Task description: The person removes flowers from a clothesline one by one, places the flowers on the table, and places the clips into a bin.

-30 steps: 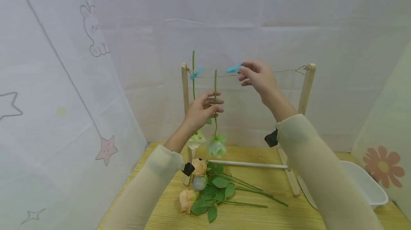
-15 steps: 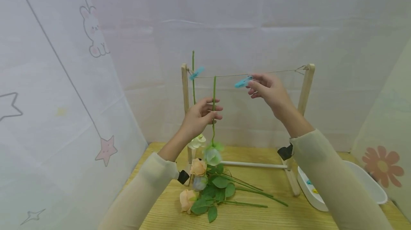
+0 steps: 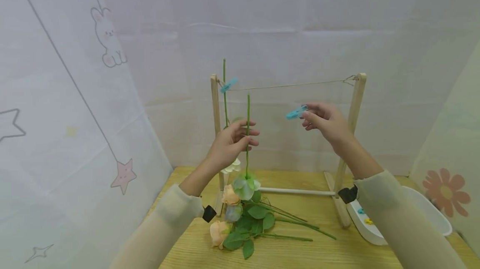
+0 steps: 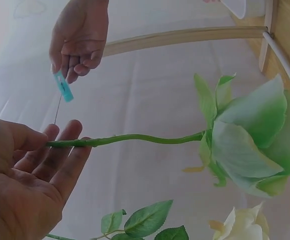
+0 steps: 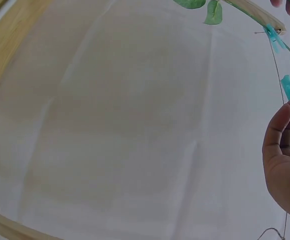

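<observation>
My left hand pinches the green stem of an upside-down artificial rose with pale green-white petals. In the left wrist view the stem lies between thumb and fingers. The stem's top end is just under the string. To the right and below the string, my right hand pinches a light blue clothespin, apart from the string. Another blue clothespin clips a flower stem to the string's left end. That cream flower hangs head down, partly behind my left hand.
The string spans a wooden frame with a white crossbar. Several artificial roses with leaves lie on the wooden table. At right, a white tray with blue and yellow clothespins is partly behind my right sleeve.
My right hand has moved right and down from the string with the clothespin. My left hand has lowered the rose, so its stem end has dropped from above the string to below it.
</observation>
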`<state>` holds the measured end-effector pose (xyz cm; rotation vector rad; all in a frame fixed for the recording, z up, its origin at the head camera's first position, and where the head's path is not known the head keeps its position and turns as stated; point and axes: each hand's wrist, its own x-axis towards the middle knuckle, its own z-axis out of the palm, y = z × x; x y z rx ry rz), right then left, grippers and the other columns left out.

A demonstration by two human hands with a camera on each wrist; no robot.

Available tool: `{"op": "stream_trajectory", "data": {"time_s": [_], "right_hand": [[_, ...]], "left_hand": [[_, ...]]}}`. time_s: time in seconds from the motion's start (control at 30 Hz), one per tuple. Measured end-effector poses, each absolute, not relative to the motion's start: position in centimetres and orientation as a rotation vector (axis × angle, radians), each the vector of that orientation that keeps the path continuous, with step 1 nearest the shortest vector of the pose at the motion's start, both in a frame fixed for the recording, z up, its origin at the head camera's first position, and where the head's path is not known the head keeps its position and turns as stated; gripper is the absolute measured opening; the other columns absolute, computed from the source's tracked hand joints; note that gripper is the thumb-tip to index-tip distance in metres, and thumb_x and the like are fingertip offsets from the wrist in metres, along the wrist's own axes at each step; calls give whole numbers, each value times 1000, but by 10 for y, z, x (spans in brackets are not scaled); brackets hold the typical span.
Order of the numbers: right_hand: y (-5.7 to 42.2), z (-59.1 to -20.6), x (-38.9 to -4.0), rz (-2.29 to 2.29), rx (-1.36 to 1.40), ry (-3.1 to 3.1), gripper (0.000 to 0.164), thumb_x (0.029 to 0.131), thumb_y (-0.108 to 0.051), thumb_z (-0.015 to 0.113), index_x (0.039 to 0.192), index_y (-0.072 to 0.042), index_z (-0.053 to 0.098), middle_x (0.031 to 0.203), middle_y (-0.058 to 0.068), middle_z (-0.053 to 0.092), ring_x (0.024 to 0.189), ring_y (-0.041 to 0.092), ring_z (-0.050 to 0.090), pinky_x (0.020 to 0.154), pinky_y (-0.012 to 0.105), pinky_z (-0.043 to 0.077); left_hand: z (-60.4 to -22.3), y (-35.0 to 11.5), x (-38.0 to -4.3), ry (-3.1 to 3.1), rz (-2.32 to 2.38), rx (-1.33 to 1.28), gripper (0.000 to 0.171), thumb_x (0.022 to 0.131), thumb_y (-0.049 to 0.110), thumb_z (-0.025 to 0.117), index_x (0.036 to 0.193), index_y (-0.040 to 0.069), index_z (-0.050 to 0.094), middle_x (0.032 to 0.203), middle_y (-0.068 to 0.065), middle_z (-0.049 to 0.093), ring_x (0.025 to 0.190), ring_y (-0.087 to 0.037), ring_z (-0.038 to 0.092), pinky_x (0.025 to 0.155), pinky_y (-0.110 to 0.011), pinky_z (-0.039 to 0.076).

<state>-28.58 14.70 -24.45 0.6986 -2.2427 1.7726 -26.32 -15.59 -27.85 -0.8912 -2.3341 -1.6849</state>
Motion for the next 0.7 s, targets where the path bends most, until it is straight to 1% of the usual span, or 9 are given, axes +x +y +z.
{"op": "stream_trajectory", "data": {"time_s": [0.2,0.33,0.47,0.53,0.57,0.6,0.7], "right_hand": [[164,-257,-278,1808,669,-2225,42,101,-22,64,135,1,56,100,-4,71,86,13,67,79,24,59],[174,-264,-272,1812,647,-2219,42,101,-22,65,134,2,57,99,-3,72,86,16,68,79,23,59],[182,-270,-266,1814,634,-2213,38,101,-21,65,133,-1,59,99,-3,72,86,14,68,79,23,58],[186,-274,-262,1820,647,-2202,36,101,-19,64,132,-1,59,99,-3,72,85,13,68,79,22,58],[189,-275,-261,1826,654,-2194,34,101,-17,64,132,-2,60,99,-4,72,85,12,68,78,22,58],[191,-277,-259,1834,661,-2185,34,101,-16,63,132,-1,60,99,-4,72,85,12,68,78,22,58],[198,-283,-256,1830,646,-2188,36,102,-15,62,133,3,58,99,-4,72,85,12,67,79,22,58]], "left_hand": [[-284,-156,-258,-2377,-1642,-926,37,104,8,56,141,16,54,124,-11,69,100,-22,72,82,-41,61],[-286,-157,-254,-2384,-1641,-932,37,104,7,56,141,15,55,123,-11,70,100,-22,72,81,-40,61],[-288,-161,-250,-2401,-1615,-930,37,104,8,56,140,14,55,123,-8,70,99,-20,72,80,-38,62],[-290,-163,-248,-2409,-1592,-933,36,104,9,56,140,14,55,123,-8,70,99,-20,72,80,-37,62],[-291,-164,-247,-2409,-1587,-936,36,104,9,56,140,14,55,123,-9,70,99,-20,72,80,-39,62],[-293,-165,-247,-2413,-1577,-939,36,104,10,57,140,14,55,123,-10,70,99,-20,72,81,-41,61],[-296,-168,-244,-2421,-1538,-943,36,104,11,57,140,14,55,122,-9,70,98,-19,73,80,-40,61]]}}
